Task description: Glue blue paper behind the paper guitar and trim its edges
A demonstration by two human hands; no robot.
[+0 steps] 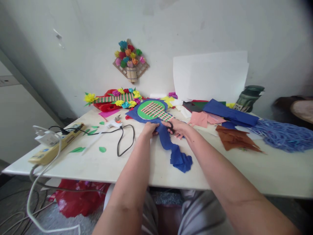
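Note:
A green disc [143,112] with a lattice of pale sticks lies on blue crepe paper [166,138], and the sticks run on to the right along a handle-like part. A long strip of the paper trails toward the table's front edge. My left hand [149,129] is closed on the paper's near edge, just below the disc. Black-handled scissors [171,127] are in my right hand [178,126], at the paper beside the stick handle. Their blades are mostly hidden, so I cannot tell how far apart they are.
A white glue gun [113,124] with a black cord and a power strip [57,143] lie left, near green paper leaves [102,149]. Coloured paper sheets, brown paper [236,138], blue shredded strands [286,135] and a dark bottle [249,98] are at right. A flower-decorated stick piece [114,98] lies behind.

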